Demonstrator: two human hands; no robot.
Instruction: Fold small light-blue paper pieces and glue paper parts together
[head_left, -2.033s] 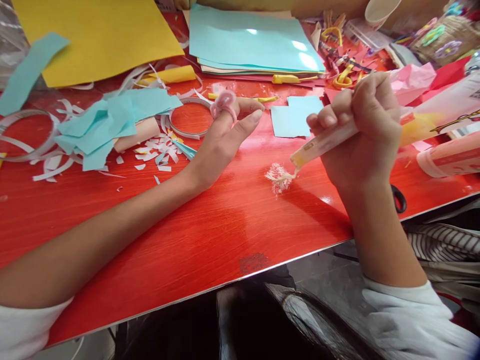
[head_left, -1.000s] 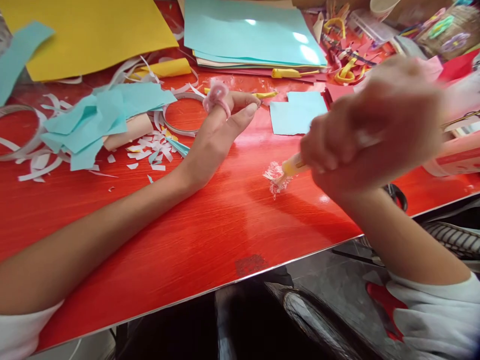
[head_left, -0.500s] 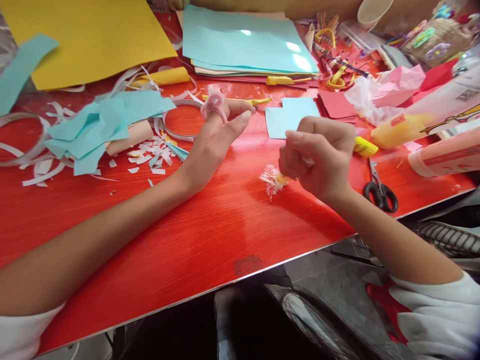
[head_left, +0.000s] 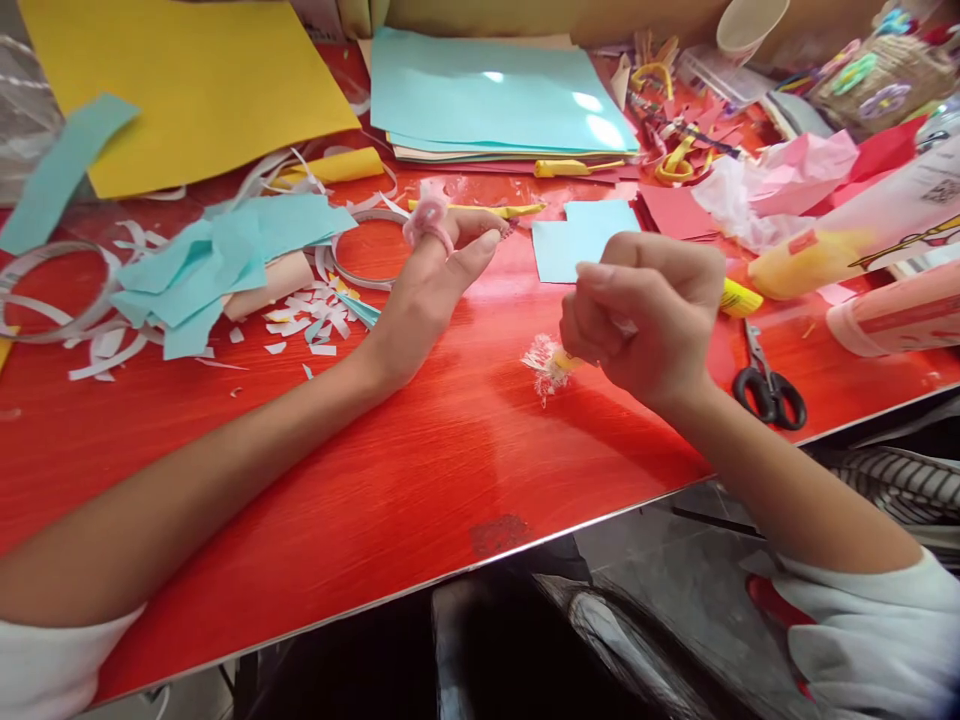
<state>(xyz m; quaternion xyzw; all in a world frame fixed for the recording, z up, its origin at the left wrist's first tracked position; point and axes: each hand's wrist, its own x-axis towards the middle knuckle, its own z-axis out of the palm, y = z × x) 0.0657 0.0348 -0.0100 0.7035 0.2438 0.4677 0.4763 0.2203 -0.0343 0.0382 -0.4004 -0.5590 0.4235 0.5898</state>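
Observation:
My left hand (head_left: pixel 439 285) is raised over the table with thumb and forefinger pinched together; a tiny dark bit shows at their tips, too small to name. A fuzzy pink ring (head_left: pixel 431 220) circles one of its fingers. To the right, my right hand (head_left: pixel 645 315) is closed, thumb pressed on the curled forefinger. Whatever it grips is hidden. By its lower fingers is a frayed whitish tuft (head_left: pixel 545 366) with a yellow base; I cannot tell whether the hand touches it. Just behind this hand lie light blue paper squares (head_left: pixel 570 240).
Black-handled scissors (head_left: pixel 769 385) lie at right, near two tubular containers. At left are blue paper scraps (head_left: pixel 217 260), white clippings (head_left: pixel 319 310), tape rolls (head_left: pixel 56 290) and a yellow sheet (head_left: pixel 195 90). A stack of light blue sheets (head_left: pixel 495 95) lies behind. The red table's (head_left: pixel 360 480) front edge slants.
The view has shifted slightly, so the things at left sit a little lower and further right. Both hands keep nearly the same pose, the right one slightly further right.

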